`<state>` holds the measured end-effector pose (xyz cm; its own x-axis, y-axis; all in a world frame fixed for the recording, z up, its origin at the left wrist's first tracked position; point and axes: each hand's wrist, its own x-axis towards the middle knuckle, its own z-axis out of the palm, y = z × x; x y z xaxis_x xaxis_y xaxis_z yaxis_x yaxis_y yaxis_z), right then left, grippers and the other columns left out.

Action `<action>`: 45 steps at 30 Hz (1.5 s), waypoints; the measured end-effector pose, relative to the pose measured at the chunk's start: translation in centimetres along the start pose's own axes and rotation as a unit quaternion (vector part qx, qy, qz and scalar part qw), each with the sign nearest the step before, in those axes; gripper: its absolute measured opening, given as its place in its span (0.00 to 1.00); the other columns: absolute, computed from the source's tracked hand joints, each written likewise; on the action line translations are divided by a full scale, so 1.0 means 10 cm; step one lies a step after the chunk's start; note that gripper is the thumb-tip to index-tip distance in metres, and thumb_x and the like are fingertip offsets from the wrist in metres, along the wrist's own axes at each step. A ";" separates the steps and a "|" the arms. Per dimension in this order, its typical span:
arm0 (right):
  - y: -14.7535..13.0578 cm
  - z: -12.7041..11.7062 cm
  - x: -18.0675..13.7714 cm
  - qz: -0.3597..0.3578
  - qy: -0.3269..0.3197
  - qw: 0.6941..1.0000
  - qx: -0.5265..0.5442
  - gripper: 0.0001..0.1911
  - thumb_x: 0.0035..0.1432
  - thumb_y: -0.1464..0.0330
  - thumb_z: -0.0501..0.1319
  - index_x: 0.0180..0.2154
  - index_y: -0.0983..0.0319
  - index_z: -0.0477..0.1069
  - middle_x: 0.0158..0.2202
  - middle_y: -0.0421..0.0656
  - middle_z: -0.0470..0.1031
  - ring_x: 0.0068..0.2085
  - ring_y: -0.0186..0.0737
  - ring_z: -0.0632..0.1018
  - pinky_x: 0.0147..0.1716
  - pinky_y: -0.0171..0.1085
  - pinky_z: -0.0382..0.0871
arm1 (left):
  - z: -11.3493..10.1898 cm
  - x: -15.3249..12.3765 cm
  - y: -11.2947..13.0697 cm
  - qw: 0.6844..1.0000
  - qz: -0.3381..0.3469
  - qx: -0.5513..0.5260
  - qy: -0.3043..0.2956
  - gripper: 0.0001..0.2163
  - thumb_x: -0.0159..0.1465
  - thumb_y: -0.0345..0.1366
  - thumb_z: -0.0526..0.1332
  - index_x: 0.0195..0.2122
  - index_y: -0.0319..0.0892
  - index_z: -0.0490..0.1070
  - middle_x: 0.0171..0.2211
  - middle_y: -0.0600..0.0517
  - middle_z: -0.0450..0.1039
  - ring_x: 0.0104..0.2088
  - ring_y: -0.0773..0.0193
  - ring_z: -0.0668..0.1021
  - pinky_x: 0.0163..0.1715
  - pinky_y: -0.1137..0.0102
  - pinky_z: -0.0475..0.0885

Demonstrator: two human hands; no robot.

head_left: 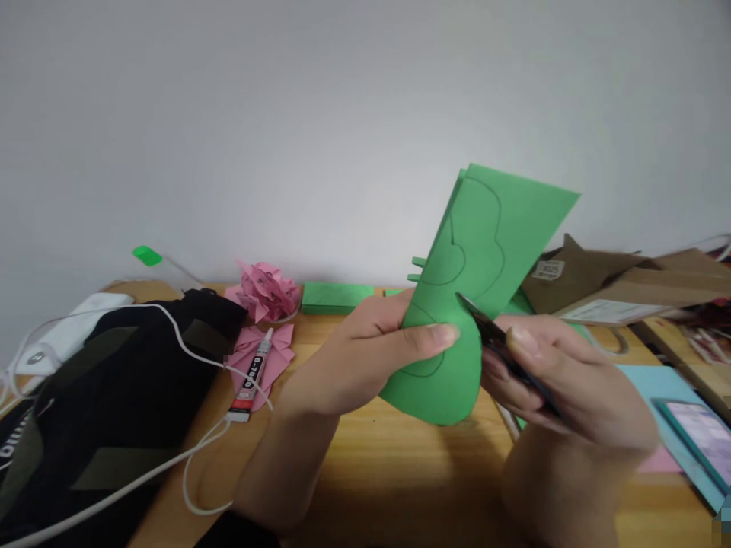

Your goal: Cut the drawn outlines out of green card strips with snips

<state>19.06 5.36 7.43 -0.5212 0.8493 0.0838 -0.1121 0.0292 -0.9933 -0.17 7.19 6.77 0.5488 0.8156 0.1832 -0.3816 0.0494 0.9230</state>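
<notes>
My left hand (382, 342) grips a folded sheet of green paper (485, 228), its thumb pressed on the front face. Curved dark lines are drawn on the paper, and its lower edge is cut to a rounded outline. In my right hand (571, 380) is a pair of dark scissors (502, 346). One blade lies across the front of the paper near its middle, pointing up and left; the other blade is hidden behind the sheet. The fingers mostly cover the scissor handles. Both hands are raised above the wooden table.
A pink paper flower (266, 289), a glue tube (254, 373) on folded pink paper, and a green paper stack (336, 297) lie behind and left. Dark cloth (142, 396) and white cables (114, 502) cover the left. Cardboard (628, 285) and a phone (700, 441) are at right.
</notes>
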 end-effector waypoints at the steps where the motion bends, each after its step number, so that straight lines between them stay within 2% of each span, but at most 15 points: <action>1: 0.00 0.00 0.00 0.002 0.001 1.000 0.000 0.27 0.67 0.54 0.55 0.19 0.61 0.56 0.13 0.31 0.50 0.14 0.25 0.51 0.12 0.29 0.42 | 0.00 0.00 0.00 1.000 0.000 -0.002 0.003 0.12 0.63 0.36 0.63 0.23 0.39 0.67 0.21 0.57 0.61 0.22 0.71 0.64 0.26 0.72 0.61; 14: 0.02 -0.01 0.01 0.028 0.016 0.999 0.002 0.28 0.65 0.51 0.57 0.19 0.60 0.57 0.13 0.31 0.51 0.13 0.26 0.50 0.10 0.30 0.41 | -0.01 0.00 0.00 1.000 0.008 -0.002 -0.006 0.13 0.64 0.35 0.62 0.22 0.38 0.67 0.19 0.57 0.62 0.21 0.73 0.65 0.24 0.74 0.61; 25: 0.01 -0.01 0.00 0.025 0.010 1.000 0.000 0.28 0.66 0.52 0.57 0.19 0.60 0.58 0.12 0.32 0.52 0.14 0.26 0.52 0.13 0.31 0.43 | -0.04 0.00 0.04 0.999 -0.026 -0.032 -0.018 0.11 0.63 0.32 0.60 0.23 0.39 0.68 0.20 0.57 0.63 0.20 0.74 0.64 0.23 0.76 0.63; 34: -0.02 0.05 -0.01 0.027 0.016 0.999 -0.004 0.29 0.66 0.52 0.56 0.18 0.61 0.57 0.12 0.32 0.53 0.13 0.25 0.52 0.11 0.28 0.44 | 0.00 -0.01 0.06 0.998 -0.040 -0.044 0.014 0.11 0.62 0.34 0.62 0.22 0.40 0.68 0.20 0.56 0.61 0.20 0.72 0.63 0.21 0.74 0.61; 42: -0.02 0.06 0.01 0.057 0.018 0.998 0.035 0.26 0.64 0.50 0.58 0.21 0.60 0.61 0.12 0.30 0.50 0.12 0.24 0.50 0.09 0.27 0.40 | 0.00 -0.03 0.06 1.000 -0.013 -0.007 0.002 0.12 0.64 0.34 0.60 0.23 0.39 0.67 0.20 0.56 0.64 0.20 0.73 0.65 0.22 0.75 0.61; 45: 0.00 0.06 0.01 0.054 0.011 0.997 0.047 0.27 0.64 0.51 0.58 0.20 0.61 0.60 0.12 0.30 0.50 0.12 0.23 0.49 0.10 0.27 0.40 | -0.03 -0.03 0.08 1.000 -0.009 0.015 -0.011 0.13 0.65 0.34 0.60 0.23 0.38 0.67 0.20 0.56 0.65 0.21 0.73 0.67 0.23 0.76 0.61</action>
<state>18.52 5.17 7.44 -0.5162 0.8560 -0.0269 -0.1349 -0.1123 -0.9845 -0.85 7.20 7.31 0.5718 0.8016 0.1745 -0.3493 0.0454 0.9359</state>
